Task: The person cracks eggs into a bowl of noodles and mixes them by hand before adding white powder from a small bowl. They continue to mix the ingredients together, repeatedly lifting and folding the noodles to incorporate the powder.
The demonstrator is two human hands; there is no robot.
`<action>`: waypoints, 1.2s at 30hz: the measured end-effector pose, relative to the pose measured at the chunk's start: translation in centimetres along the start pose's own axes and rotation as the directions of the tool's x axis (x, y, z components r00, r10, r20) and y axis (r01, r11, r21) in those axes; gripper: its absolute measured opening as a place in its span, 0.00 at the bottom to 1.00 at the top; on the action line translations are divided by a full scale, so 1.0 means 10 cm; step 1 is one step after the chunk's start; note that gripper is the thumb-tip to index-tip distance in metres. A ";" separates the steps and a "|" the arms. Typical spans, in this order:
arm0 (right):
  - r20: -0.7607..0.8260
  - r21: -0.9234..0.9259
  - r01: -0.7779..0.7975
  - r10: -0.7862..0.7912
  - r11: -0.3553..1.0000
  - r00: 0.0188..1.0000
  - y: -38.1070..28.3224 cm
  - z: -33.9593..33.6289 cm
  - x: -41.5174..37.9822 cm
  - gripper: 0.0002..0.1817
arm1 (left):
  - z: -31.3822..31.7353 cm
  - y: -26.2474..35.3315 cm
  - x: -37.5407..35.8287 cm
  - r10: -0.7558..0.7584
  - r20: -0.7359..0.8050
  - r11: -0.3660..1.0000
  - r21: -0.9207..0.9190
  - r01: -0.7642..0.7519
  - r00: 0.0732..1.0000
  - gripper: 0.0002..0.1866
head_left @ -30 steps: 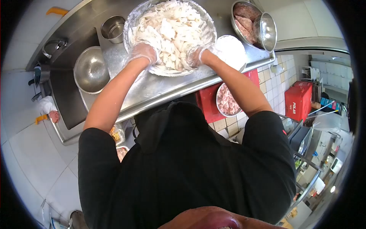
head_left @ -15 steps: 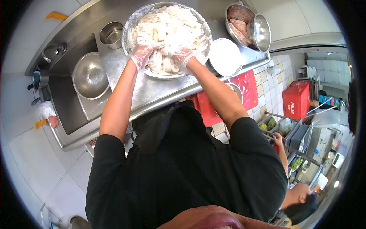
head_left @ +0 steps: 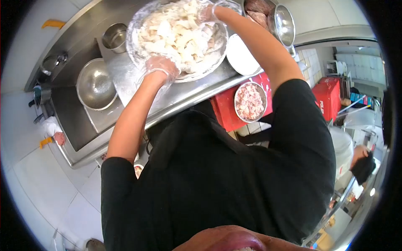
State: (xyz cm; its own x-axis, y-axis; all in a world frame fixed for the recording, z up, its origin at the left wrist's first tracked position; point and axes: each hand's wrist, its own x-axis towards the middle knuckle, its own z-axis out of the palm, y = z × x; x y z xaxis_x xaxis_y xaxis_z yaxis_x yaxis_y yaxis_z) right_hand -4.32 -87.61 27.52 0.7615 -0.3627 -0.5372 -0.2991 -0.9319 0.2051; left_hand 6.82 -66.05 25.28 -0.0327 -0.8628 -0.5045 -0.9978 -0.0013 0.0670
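A large metal bowl [head_left: 131, 44] stands on the steel counter, heaped with pale, flour-coated strips [head_left: 178, 35] whose kind I cannot make out. Thin clear plastic gloves cover both hands. My left hand [head_left: 162, 66] is at the bowl's near-left side, its fingers in among the strips and mostly hidden. Across the bowl, my right hand [head_left: 206, 14] reaches into the far-right side against the heap. Its fingers are partly covered and blurred.
Right of the bowl are a white round container [head_left: 242, 56], raw meat [head_left: 257, 12] in a bowl and a metal colander [head_left: 284, 26]. Chopped meat [head_left: 250, 101] fills a bowl on a red surface [head_left: 222, 111] below. A colander [head_left: 96, 83] sits by the sink [head_left: 63, 119]. Another person [head_left: 356, 157] stands right.
My right hand has gone from the bowl's near side to its far-right side. My left hand stays near the front edge. The heap has shifted, and the chopped meat has come into view.
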 end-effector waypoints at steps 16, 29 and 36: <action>-0.350 0.831 0.143 0.305 0.538 0.886 -0.21 2.10 0.17 0.17 | 0.49 -0.31 1.09 0.061 -0.122 0.827 -0.550 -0.119 0.991 0.18; -0.187 0.934 0.097 0.241 0.343 0.952 -0.23 0.88 -0.17 0.23 | -0.29 -0.84 0.80 0.115 -0.254 0.992 -0.012 -0.123 0.960 0.15; 0.207 0.578 -0.057 -0.078 0.814 0.975 -0.74 0.65 -0.56 0.22 | 0.07 -0.66 0.57 0.176 0.123 0.983 0.029 -0.181 0.977 0.20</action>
State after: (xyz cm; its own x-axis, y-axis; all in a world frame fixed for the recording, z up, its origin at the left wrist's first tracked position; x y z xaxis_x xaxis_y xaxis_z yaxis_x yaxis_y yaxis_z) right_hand -10.14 -78.67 23.69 0.6469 -0.2800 -0.7093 -0.6195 -0.7353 -0.2747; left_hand 13.17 -70.61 21.34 -0.2150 -0.7806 -0.5869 -0.9766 0.1696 0.1322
